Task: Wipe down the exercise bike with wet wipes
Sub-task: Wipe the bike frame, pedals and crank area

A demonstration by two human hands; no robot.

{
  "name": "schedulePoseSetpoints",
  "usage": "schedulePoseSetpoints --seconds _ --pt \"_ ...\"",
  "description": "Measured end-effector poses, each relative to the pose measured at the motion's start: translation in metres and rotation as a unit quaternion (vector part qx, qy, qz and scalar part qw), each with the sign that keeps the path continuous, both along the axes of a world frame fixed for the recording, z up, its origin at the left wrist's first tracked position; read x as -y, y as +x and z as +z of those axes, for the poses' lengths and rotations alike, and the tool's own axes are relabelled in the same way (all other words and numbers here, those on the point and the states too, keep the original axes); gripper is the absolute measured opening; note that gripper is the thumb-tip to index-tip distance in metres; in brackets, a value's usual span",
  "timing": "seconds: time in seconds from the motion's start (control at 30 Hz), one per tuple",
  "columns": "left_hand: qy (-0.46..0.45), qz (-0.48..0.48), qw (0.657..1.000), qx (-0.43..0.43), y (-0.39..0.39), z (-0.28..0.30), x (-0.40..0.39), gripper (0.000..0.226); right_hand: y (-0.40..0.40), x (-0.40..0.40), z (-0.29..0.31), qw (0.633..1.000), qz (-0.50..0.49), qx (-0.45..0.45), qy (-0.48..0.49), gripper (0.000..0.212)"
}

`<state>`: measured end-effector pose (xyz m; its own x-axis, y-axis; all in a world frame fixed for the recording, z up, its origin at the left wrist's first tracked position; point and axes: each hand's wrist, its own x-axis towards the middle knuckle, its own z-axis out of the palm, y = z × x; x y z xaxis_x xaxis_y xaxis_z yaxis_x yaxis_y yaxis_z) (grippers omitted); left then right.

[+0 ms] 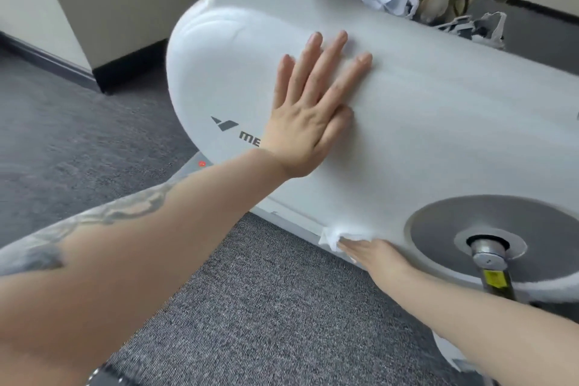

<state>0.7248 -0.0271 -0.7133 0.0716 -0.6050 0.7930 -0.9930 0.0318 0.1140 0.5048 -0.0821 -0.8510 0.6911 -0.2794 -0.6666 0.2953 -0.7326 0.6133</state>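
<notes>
Pressing a wet wipe (333, 236) to the exercise bike (423, 135) housing's lower edge, seemingly with straight fingers, the right hand (372, 255) sits beside the crank disc (488, 240); the left hand (313, 113) braces flat above, housing running lengthwise rightward

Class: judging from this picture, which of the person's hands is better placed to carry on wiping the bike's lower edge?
Right. The right hand presses the wet wipe against the bike housing's lower edge; the left hand lies flat higher up, without a wipe.
</notes>
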Motion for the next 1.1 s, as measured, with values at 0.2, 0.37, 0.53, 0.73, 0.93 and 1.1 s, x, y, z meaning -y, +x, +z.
schedulePoseSetpoints --seconds 0.2,0.37,0.53,0.73,0.93,1.1 --pt "0.023 -0.007 1.0 0.001 0.003 0.001 -0.002 0.053 0.051 -0.003 0.025 0.974 0.057 0.211 0.051 0.069" --pt "0.029 -0.039 0.997 0.055 0.024 0.003 -0.006 0.049 0.055 0.003 0.084 0.92 0.054 0.388 -0.02 0.071" --pt "-0.023 0.003 1.0 0.019 0.059 0.018 -0.011 0.048 -0.003 -0.006 0.161 0.763 -0.108 0.63 -0.094 0.065" --pt "-0.079 0.041 0.992 -0.087 0.02 0.018 0.009 0.052 0.073 -0.021 0.191 0.702 -0.14 0.698 -0.029 0.064" --pt "-0.141 -0.001 0.99 0.005 0.019 0.038 0.018 0.045 0.012 0.025 0.228 0.649 -0.234 0.721 -0.068 0.061" --pt "-0.052 0.049 0.997 0.018 -0.008 0.074 0.029 0.043 0.053 0.033 0.243 0.574 -0.261 0.774 -0.055 0.058"
